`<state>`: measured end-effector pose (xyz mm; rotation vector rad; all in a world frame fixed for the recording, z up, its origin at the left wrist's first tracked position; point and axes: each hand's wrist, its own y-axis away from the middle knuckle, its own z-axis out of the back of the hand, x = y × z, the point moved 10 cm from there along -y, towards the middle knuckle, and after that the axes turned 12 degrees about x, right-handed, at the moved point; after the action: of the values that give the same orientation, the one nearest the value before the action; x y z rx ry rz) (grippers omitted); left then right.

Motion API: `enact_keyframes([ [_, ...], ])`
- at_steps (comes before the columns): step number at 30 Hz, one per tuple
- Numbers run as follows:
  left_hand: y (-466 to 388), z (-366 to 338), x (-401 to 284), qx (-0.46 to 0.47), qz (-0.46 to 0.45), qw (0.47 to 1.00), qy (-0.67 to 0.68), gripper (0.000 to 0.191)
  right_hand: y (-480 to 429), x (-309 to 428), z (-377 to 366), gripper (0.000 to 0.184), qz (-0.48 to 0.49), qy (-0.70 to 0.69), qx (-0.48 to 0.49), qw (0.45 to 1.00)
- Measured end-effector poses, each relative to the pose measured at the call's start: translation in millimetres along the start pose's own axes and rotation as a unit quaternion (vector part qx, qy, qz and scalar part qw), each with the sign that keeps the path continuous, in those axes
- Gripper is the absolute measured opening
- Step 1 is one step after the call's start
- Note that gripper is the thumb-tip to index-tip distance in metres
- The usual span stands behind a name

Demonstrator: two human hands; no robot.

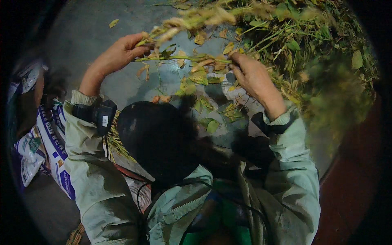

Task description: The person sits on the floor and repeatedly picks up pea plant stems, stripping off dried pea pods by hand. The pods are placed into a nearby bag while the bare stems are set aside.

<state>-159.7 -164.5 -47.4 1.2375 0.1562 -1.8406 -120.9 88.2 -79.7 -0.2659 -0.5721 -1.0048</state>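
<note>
My left hand (127, 50) grips the end of a thick plant stalk with pods (183, 23), which stretches up and to the right, blurred, towards the heap. Just below it, a thinner stalk with yellowed leaves and dry pods (196, 58) runs between my two hands. My right hand (251, 72) pinches its right end. Whether my left fingers also hold its left end I cannot tell. Loose yellow and green leaves (199, 76) lie on the grey floor beneath the stalks.
A large heap of leafy plants (312, 46) fills the upper right. Printed purple and white plastic bags (52, 147) lie at the left. Cut stalks (121, 144) show beside my left sleeve. A reddish-brown surface (352, 171) is at the lower right. One leaf (113, 23) lies at the upper left.
</note>
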Motion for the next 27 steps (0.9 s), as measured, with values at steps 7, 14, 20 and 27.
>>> enact_keyframes([
  [7, 67, 7, -71, 0.097, 0.103, 0.990, 0.014, 0.030, 13, 79, 70, 0.022, 0.104, 0.066, 0.023, 0.992],
  [14, 176, 66, -115, -0.201, 0.024, 0.974, 0.106, 0.037, 54, 170, 186, 0.021, 0.191, 0.332, -0.240, 0.892],
  [20, 153, 52, -95, -0.263, -0.034, 0.947, 0.182, 0.033, 100, 157, 230, 0.007, 0.184, 0.380, -0.391, 0.818],
  [27, 50, -23, -110, -0.070, -0.059, 0.963, 0.253, 0.024, 142, -11, 187, 0.023, -0.105, -0.154, -0.265, 0.946],
])
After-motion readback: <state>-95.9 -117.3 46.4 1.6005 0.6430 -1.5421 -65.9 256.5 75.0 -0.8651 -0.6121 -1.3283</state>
